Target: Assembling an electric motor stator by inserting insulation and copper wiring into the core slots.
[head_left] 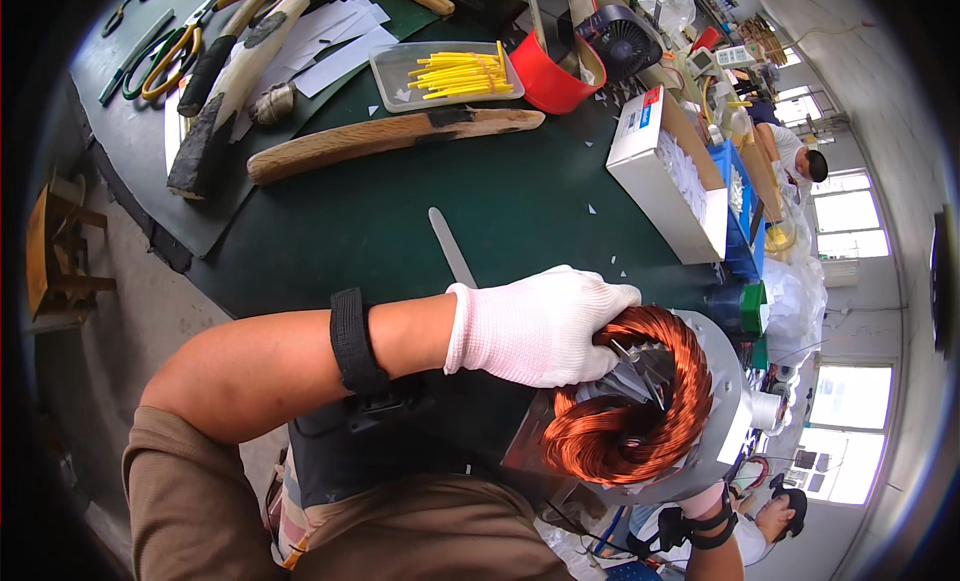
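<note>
A motor stator with a thick ring of copper winding stands at the right, its round grey metal housing behind the coils. My left hand, in a white knitted glove, is closed on the upper left of the winding, fingers at its outer side and thumb by the opening. Grey metallic pieces show inside the ring beside the thumb; their kind is unclear. My right hand, also gloved, is at the stator's lower right edge, its fingers hidden behind the housing. A flat grey strip lies partly under my left wrist.
On the green tabletop lie a curved wooden bar, a clear tray of yellow sticks, a red container, hammers and scissors. A white box and blue bin stand right. Two people are beyond.
</note>
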Motion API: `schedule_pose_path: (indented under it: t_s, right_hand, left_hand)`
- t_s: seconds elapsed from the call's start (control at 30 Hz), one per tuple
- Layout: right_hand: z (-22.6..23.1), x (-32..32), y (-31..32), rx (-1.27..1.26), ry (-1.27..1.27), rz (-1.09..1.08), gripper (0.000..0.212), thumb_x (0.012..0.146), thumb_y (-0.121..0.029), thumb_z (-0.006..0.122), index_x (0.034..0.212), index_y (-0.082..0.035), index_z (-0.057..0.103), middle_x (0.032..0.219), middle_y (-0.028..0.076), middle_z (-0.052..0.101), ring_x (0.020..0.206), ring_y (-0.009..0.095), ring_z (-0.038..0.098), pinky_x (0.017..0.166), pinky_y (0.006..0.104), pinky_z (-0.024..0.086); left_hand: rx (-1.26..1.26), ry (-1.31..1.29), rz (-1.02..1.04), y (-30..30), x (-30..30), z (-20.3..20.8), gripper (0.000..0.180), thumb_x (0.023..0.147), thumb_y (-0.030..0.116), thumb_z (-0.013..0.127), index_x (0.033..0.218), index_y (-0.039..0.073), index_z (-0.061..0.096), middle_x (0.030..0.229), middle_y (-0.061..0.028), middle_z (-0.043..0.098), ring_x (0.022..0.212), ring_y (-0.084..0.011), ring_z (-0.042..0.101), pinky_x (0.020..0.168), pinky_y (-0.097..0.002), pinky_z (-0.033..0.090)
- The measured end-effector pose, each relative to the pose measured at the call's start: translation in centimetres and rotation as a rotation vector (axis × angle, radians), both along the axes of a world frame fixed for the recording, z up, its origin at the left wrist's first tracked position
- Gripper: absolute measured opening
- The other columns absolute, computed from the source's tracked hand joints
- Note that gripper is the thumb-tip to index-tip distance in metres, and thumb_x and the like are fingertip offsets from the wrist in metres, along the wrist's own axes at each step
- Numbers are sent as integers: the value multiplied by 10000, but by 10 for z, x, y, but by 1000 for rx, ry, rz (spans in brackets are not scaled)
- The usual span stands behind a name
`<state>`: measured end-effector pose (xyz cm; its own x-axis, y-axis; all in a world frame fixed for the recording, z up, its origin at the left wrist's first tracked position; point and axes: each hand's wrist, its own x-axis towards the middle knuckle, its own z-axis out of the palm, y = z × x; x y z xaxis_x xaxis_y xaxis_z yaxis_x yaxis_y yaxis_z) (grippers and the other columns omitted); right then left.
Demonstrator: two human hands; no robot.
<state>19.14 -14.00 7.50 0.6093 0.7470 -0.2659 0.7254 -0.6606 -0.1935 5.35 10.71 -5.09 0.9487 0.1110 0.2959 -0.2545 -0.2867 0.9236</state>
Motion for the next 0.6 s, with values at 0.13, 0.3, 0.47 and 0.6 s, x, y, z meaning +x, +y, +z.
schedule_pose_path:
  t_s: [0.13,0.3,0.47,0.6]
  right_hand:
    - [-1,-2,-4,18,-7,25,376,799,-105,785,1155,-25,696,1001,149,734,905,324,712,798,381,553]
    - [-5,0,3,33,-9,42,361,799,-104,781,1142,-27,698,979,147,731,882,323,711,779,376,552]
    - [-4,12,-13,35,-4,52,346,799,-102,777,1129,-30,700,957,146,728,859,321,710,759,371,551]
    - [-13,12,-17,42,6,56,334,799,-101,773,1118,-32,701,939,144,726,840,320,709,744,368,550]
  left_hand:
    - [-20,-80,18,-3,2,-2,422,889,242,673,1163,-66,584,951,-288,641,950,-464,645,864,-498,527]
    - [19,-53,93,-6,0,-2,405,843,218,667,1122,-69,602,905,-284,645,919,-471,648,848,-499,533]
    - [2,-73,108,-10,1,-3,403,833,210,660,1125,-64,611,899,-281,645,921,-460,648,860,-496,529]
    - [17,-17,100,-10,1,-1,393,841,203,656,1135,-54,612,921,-269,645,945,-449,640,891,-497,516]
